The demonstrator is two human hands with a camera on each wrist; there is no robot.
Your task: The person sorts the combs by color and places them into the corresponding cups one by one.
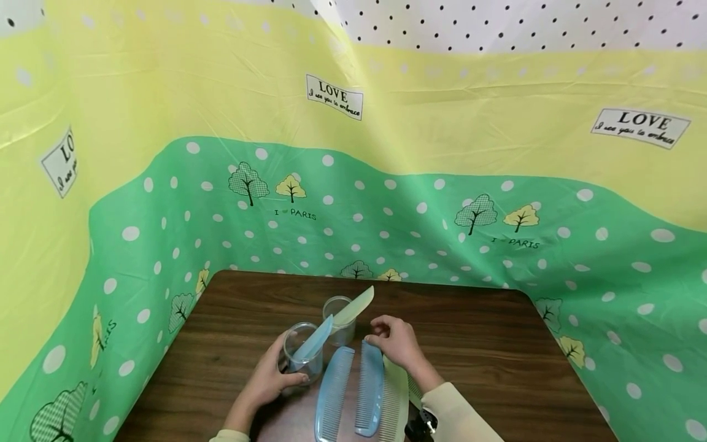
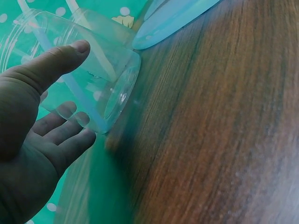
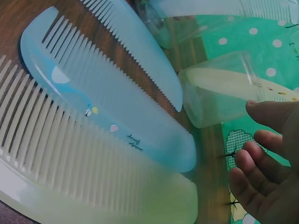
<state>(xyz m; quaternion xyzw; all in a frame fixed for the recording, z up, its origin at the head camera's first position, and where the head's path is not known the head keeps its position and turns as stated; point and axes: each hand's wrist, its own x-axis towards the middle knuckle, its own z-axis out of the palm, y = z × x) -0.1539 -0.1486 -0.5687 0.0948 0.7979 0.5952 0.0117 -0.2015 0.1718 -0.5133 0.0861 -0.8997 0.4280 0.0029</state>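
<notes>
My left hand (image 1: 269, 376) grips a clear plastic cup (image 1: 312, 368), thumb on one side and fingers on the other. A blue comb (image 1: 318, 339) leans inside that cup. Just behind stands a second clear cup (image 3: 205, 109) with a pale yellow-green comb (image 1: 358, 306) slanting out of it. My right hand (image 1: 402, 345) holds nothing; its fingers are loosely bent near the far end of a blue comb (image 1: 375, 393) on the table. Another blue comb (image 1: 327, 399) lies to its left. To its right lies a pale green comb (image 3: 93, 172), its far end partly hidden by the right hand.
The combs and cups are on a dark wood-grain table (image 1: 497, 368). A further comb (image 1: 414, 390) shows partly beneath the right wrist. Behind the table and along its sides hangs a green and yellow printed curtain (image 1: 386, 202).
</notes>
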